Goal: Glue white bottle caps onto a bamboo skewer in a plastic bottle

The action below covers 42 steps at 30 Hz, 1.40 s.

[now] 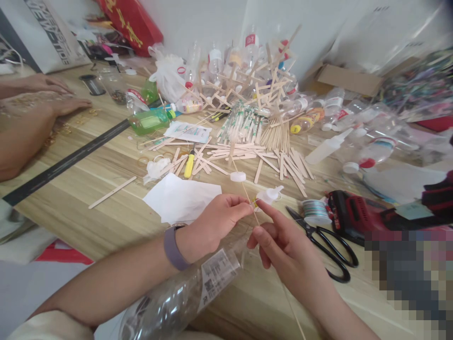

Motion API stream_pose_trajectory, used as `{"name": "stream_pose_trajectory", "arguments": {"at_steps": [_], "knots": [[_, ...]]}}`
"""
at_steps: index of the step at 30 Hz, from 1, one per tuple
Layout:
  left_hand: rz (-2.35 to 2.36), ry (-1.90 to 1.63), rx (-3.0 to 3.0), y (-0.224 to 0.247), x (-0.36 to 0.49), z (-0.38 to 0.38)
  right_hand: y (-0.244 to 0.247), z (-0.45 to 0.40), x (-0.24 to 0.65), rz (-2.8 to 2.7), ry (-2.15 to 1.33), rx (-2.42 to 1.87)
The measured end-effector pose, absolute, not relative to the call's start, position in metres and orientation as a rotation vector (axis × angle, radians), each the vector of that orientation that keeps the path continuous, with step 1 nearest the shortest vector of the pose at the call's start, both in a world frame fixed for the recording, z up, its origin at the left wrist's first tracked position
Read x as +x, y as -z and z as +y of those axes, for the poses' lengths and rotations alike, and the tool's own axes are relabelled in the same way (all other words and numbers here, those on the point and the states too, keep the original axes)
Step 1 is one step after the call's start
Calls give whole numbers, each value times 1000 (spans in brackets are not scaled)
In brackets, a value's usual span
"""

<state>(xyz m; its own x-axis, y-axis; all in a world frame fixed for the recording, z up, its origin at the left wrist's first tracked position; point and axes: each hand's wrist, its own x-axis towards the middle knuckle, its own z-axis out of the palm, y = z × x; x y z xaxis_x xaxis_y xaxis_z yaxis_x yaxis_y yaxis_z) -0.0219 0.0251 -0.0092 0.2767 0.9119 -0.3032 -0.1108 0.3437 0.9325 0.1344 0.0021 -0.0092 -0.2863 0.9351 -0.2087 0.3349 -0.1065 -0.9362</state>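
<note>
My left hand [215, 219], with a purple wristband at its wrist, pinches a thin wooden skewer [290, 302] between thumb and forefinger. A white bottle cap [238, 176] is threaded on the skewer above those fingers. My right hand [283, 241] is close by, its index finger stretched toward the pinch and its thumb and other fingers curled about the skewer. Something small and yellowish shows at the fingertips, too small to name. Under my left forearm lies a large clear plastic bottle [177, 302] with a printed label. Just beyond my fingers is a small white squeeze bottle [271, 193].
Black scissors [332, 245], a spool of thread [314, 211] and a red-black power tool [368, 212] lie right. White paper [184, 196], a yellow-handled screwdriver [189, 164], craft sticks [240, 152] and plastic bottles [378, 148] lie beyond. Another person's hands [67, 106] are left.
</note>
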Motion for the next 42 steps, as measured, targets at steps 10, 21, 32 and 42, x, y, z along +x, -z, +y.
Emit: {"name": "stream_pose_trajectory", "arguments": {"at_steps": [10, 21, 32, 42], "knots": [[1092, -854, 928, 8, -22, 26, 3, 8, 138, -1500, -1462, -1428], [1110, -865, 901, 6, -21, 24, 2, 7, 136, -1410, -1782, -1376], [931, -889, 856, 6, -18, 23, -2, 20, 138, -1618, -1294, -1487], [926, -924, 840, 7, -15, 22, -21, 38, 137, -1808, -1273, -1594]]}}
